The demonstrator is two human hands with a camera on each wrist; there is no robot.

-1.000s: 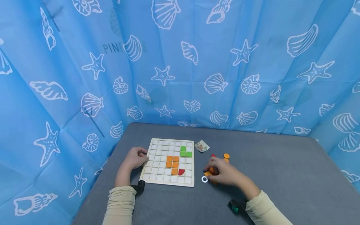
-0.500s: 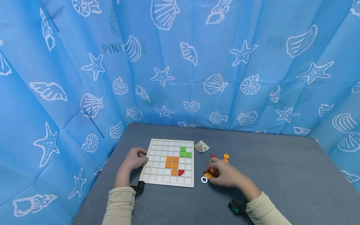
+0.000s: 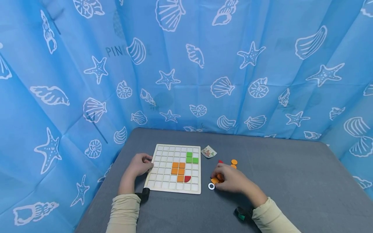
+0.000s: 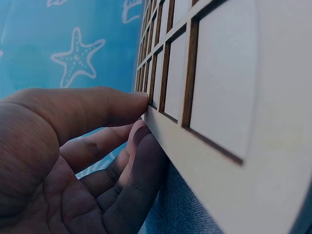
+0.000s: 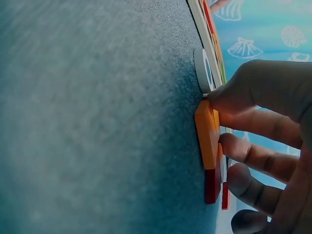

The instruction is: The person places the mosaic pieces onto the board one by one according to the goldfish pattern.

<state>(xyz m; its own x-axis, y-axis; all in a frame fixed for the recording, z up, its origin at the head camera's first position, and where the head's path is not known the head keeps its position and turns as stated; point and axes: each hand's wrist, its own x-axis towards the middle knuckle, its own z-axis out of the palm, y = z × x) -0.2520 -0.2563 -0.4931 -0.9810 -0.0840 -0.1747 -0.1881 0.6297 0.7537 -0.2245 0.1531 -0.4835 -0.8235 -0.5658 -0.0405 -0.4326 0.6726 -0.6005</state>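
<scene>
While the right hand (image 3: 231,178) bends over a small cluster of loose orange pieces (image 3: 214,181) on the table, its thumb touches the end of one of them; whether it pinches that piece or only rests against it, I cannot tell. Just beside the thumb lies a white ring (image 3: 211,186) with a dark centre. Beyond the knuckles, a red piece (image 3: 220,161) shows partly, and two orange discs (image 3: 234,161) lie near it.

To the left of the cluster, well apart from it, the gridded board (image 3: 161,166) lies flat, its left edge gripped by the left hand (image 3: 140,164), thumb on top and fingers below. Five orange squares (image 3: 181,171) sit in its cells, with a red quarter-round (image 3: 187,179) right of the lowest one and three green squares (image 3: 189,159) near the far right corner. Beside that corner rests a small patterned card (image 3: 209,151).

Grey cloth covers the table (image 3: 276,171), and behind it hangs a blue curtain (image 3: 180,106) printed with white shells and starfish.
</scene>
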